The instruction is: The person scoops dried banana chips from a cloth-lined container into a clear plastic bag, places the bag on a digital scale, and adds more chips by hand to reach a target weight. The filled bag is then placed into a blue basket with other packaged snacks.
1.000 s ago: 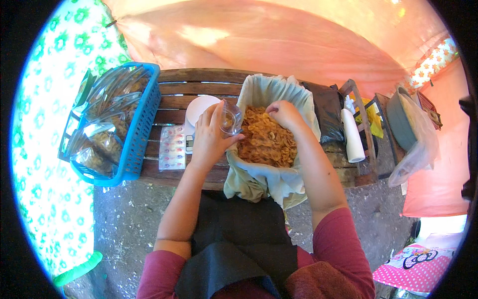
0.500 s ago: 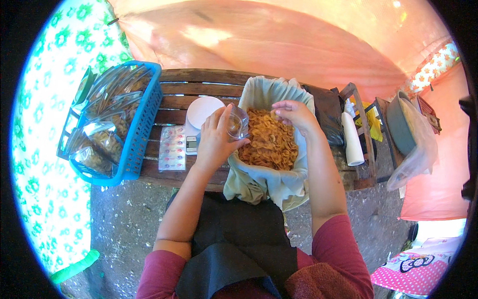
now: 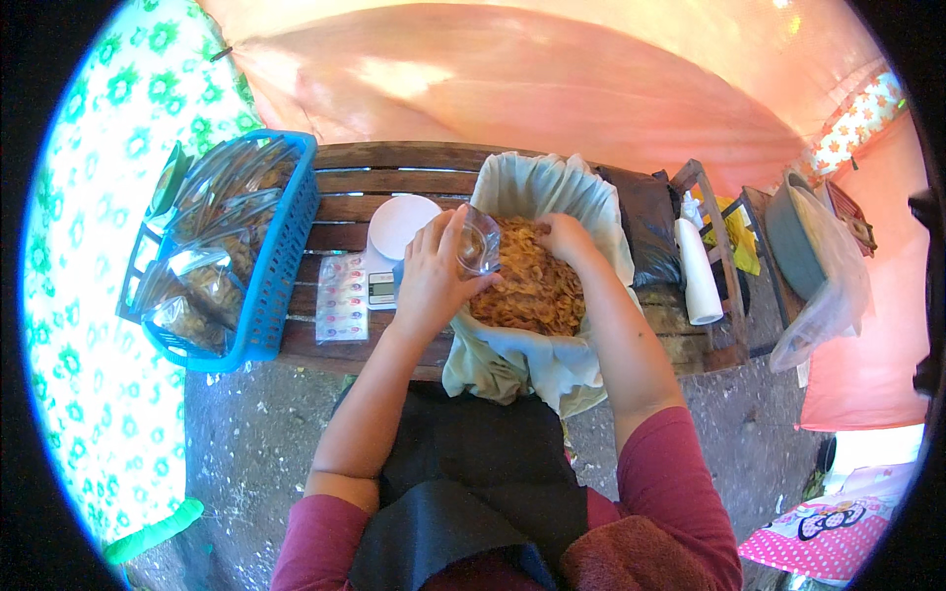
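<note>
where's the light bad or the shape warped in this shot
Head view: the green-flowered curtain at left is badly washed out; head view: the orange tarp carries a bright patch and a broad curved shadow; head view: the wooden bench bows with fisheye distortion, and the corners go black.

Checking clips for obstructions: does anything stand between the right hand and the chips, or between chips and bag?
Nothing visible does: the right hand is at the chips, and the left hand holds the bag just left of them, across the edge of the cloth.
</note>
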`<state>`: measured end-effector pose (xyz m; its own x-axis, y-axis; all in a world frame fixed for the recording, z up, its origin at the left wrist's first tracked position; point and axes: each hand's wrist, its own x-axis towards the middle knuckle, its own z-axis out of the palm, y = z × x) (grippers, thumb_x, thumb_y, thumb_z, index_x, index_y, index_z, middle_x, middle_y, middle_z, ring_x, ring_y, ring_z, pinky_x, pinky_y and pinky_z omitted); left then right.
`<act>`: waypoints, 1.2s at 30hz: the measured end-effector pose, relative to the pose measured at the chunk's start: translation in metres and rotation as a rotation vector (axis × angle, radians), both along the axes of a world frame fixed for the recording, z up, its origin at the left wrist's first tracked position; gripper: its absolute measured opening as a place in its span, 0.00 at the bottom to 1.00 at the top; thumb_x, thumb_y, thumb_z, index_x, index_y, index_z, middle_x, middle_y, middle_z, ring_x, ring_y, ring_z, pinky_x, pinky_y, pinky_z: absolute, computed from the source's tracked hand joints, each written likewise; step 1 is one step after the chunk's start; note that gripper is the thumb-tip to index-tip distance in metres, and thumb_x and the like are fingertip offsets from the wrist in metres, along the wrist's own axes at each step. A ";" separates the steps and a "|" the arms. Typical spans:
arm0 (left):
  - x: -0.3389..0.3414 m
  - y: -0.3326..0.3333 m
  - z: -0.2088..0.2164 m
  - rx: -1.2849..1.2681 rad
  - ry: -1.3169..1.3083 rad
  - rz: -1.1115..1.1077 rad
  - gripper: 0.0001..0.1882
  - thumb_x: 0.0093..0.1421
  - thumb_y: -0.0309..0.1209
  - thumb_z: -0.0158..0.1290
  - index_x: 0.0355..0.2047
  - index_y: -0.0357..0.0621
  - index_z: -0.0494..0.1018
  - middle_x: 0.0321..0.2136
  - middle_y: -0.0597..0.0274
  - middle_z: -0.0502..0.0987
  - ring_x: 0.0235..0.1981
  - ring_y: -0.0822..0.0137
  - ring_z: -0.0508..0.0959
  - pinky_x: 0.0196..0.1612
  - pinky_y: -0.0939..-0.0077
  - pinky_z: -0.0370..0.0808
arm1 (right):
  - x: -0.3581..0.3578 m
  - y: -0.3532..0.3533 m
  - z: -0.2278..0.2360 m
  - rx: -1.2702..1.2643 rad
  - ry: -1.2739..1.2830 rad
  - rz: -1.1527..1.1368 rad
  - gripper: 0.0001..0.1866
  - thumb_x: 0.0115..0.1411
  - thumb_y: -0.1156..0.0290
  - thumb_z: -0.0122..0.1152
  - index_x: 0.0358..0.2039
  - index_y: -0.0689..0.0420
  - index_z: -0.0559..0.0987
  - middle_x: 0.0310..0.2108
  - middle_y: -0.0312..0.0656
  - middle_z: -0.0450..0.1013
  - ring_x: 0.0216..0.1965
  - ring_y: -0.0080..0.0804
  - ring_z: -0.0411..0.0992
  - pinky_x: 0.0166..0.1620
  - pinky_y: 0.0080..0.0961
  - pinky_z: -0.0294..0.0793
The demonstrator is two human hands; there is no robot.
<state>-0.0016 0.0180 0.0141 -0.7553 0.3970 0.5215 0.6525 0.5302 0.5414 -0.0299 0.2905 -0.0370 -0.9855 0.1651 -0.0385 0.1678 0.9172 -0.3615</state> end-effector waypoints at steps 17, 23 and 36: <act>-0.008 -0.002 -0.007 0.005 -0.037 0.028 0.51 0.41 0.40 0.71 0.64 0.43 0.58 0.55 0.51 0.67 0.56 0.50 0.67 0.58 0.55 0.64 | 0.010 -0.048 0.072 -0.815 0.206 0.149 0.11 0.64 0.72 0.55 0.46 0.60 0.77 0.35 0.40 0.77 0.33 0.25 0.76 0.35 0.22 0.76; -0.009 0.001 -0.003 0.040 -0.024 0.013 0.51 0.41 0.39 0.71 0.63 0.42 0.58 0.55 0.51 0.67 0.56 0.50 0.67 0.58 0.55 0.64 | 0.021 -0.039 0.074 -0.645 0.138 0.012 0.13 0.61 0.70 0.61 0.46 0.60 0.78 0.38 0.44 0.79 0.34 0.31 0.78 0.38 0.29 0.78; -0.004 0.003 -0.006 0.024 -0.042 -0.007 0.51 0.41 0.39 0.71 0.64 0.44 0.58 0.56 0.50 0.66 0.57 0.49 0.67 0.59 0.55 0.64 | 0.046 0.018 0.015 -0.884 -0.278 -0.179 0.13 0.60 0.69 0.62 0.45 0.58 0.79 0.33 0.36 0.78 0.35 0.25 0.78 0.34 0.20 0.73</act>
<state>-0.0054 0.0205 0.0085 -0.7741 0.3900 0.4986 0.6324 0.5127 0.5807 0.0162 0.3088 -0.0218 -0.8849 0.1117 -0.4521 0.4645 0.2814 -0.8397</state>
